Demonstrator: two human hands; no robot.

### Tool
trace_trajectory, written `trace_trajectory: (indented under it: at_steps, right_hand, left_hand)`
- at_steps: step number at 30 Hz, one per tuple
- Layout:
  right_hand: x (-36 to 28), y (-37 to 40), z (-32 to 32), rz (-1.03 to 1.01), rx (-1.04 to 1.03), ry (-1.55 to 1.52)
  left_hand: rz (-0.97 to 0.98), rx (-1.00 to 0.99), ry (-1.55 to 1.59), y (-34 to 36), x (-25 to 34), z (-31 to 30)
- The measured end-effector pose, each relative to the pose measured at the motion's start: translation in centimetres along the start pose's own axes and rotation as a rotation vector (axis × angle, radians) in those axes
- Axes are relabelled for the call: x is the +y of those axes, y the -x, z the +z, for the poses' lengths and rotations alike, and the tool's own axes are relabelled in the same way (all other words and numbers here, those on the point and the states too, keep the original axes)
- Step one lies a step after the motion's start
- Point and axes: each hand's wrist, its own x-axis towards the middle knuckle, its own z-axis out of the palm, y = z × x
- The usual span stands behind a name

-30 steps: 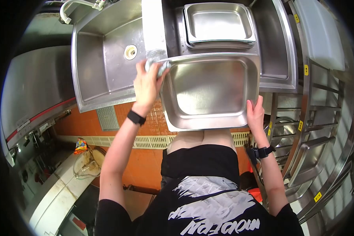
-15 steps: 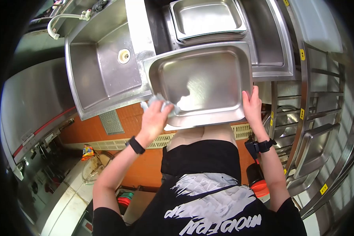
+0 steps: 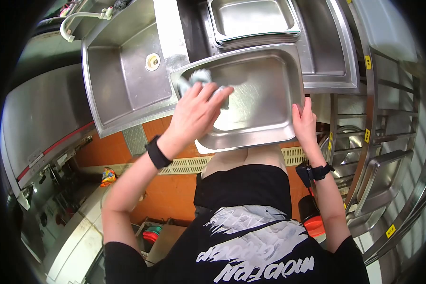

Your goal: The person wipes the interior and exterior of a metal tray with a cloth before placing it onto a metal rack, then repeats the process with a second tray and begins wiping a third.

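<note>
A deep steel pan (image 3: 258,90) is tilted toward me over the front edge of the sink unit. My right hand (image 3: 306,124) grips its right rim near the lower corner, thumb on the inside. My left hand (image 3: 198,110) is closed on a crumpled pale grey-blue cloth (image 3: 201,76) at the pan's left inner side. Part of the cloth is hidden under my fingers, and its edge is slightly blurred. Behind the pan, a stack of shallower steel trays (image 3: 253,19) lies across the sink.
An empty sink basin (image 3: 132,71) with a drain and a white tap (image 3: 87,18) is at the left. A metal rack (image 3: 371,109) holding a steel tray (image 3: 381,182) stands at the right. A black and red container (image 3: 312,217) is beside my right forearm.
My left hand and the cloth have moved up from the pan's lower left rim to its upper left interior. My right hand still holds the right rim.
</note>
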Motion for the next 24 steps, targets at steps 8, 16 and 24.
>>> trace_trajectory:
  at_steps: [8, 16, 24]
  right_hand:
    - [0.1, -0.3, -0.4, -0.038, -0.010, -0.016]
    - [0.5, 0.3, 0.5, -0.103, 0.102, -0.053]
    - [0.7, 0.4, 0.3, -0.125, 0.050, -0.015]
  left_hand:
    - [0.267, -0.361, -0.619, -1.0, -5.3, 2.5]
    - [0.068, -0.557, -0.410, 1.9, -3.8, 2.9]
    - [0.176, -0.600, -0.357, 5.2, -1.4, 4.9]
